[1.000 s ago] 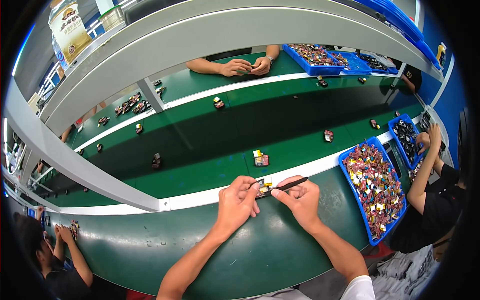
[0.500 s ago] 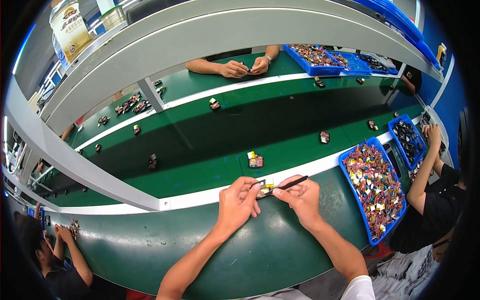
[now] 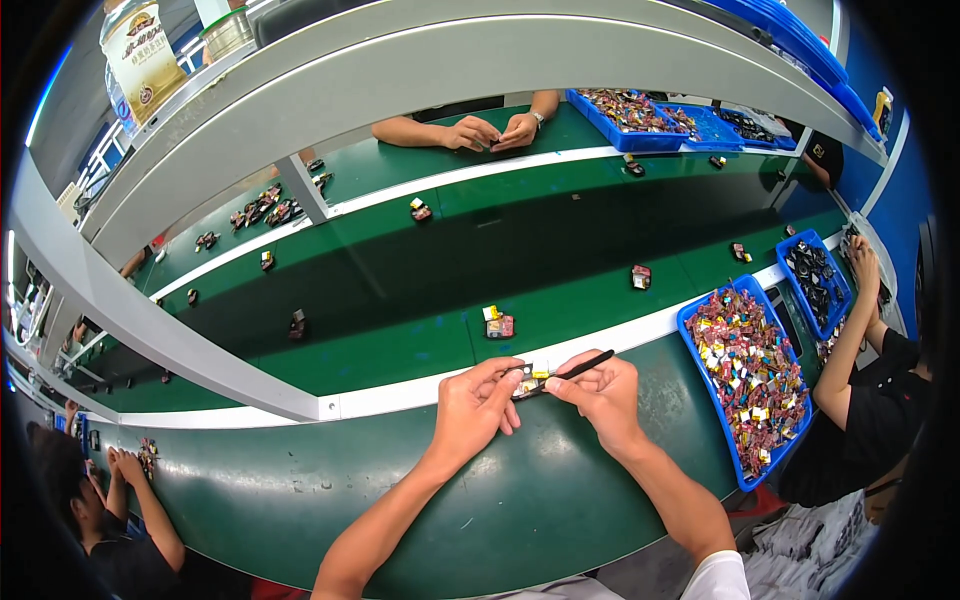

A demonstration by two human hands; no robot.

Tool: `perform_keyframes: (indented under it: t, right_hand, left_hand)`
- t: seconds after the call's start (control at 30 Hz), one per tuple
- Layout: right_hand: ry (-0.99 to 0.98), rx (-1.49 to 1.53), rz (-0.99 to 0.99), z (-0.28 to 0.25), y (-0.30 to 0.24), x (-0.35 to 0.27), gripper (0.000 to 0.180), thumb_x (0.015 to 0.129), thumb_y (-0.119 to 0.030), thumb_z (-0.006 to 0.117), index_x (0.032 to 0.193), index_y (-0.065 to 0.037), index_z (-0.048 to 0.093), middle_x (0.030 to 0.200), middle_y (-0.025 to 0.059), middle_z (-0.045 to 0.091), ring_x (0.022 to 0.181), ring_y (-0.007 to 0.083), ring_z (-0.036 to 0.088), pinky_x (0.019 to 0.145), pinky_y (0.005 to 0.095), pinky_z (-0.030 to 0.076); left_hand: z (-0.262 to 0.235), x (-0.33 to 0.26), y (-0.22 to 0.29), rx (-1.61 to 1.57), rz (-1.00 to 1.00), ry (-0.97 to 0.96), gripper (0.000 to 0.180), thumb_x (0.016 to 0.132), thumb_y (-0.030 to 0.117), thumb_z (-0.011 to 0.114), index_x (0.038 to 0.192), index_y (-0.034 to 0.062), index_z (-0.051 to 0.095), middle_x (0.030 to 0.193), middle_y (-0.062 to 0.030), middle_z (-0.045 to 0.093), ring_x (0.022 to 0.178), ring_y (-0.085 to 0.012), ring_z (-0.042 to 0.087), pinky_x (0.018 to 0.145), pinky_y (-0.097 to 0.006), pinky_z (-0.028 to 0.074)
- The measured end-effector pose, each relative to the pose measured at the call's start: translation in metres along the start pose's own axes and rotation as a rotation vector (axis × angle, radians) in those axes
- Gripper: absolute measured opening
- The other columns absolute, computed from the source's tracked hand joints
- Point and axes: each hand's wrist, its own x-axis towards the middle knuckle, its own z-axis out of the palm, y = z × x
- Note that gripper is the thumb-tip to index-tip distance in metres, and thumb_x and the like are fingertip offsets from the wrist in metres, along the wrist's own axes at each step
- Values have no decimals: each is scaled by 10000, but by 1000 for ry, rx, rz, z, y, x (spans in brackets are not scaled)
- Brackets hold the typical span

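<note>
Over the near edge of the conveyor, my left hand (image 3: 468,408) pinches a small electronic assembly (image 3: 530,383) with black, yellow and white parts. My right hand (image 3: 606,402) grips a slim black pen-like tool (image 3: 586,364), its lower end at the assembly. The fingers cover much of the piece, so its exact build is hidden. Just beyond my hands, a similar piece with a red board and a yellow-and-white part (image 3: 499,323) lies on the green belt (image 3: 400,355).
A blue tray (image 3: 740,480) heaped with small red, yellow and white parts stands at my right. Behind it sits another blue tray of black parts (image 3: 815,275). A grey metal frame (image 3: 200,340) arches overhead and down the left. Co-workers sit opposite and on both sides.
Pieces on the belt have shifted a little to the left. My hands stay nearly in place, with the black tool tilted very slightly. The co-worker's hands opposite have moved slightly.
</note>
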Motion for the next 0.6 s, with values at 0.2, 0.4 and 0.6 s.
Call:
perform_keyframes:
  t: [0.2,0.4,0.6]
  right_hand:
    - [-5,18,-137,-3,12,0,149,829,103,746,934,46,657,833,56,694,641,12,562,543,157,410]
    - [27,-160,-338,1,15,-5,128,817,59,783,896,17,691,809,4,689,527,-41,404,463,154,273]
    - [30,-176,-366,0,14,-6,123,817,53,785,899,15,702,812,10,696,520,-36,415,461,155,284]
  left_hand:
    - [-5,4,-7,-150,-49,-102,285,1027,145,579,1192,-77,646,870,-132,694,577,-158,665,451,-251,523]
    - [-8,5,-5,-199,-55,-137,289,1034,145,565,1203,-77,640,937,-147,688,601,-178,683,449,-255,534]
    - [-5,4,-4,-203,-29,-126,289,1031,144,574,1221,-64,639,934,-150,689,621,-181,690,460,-255,540]
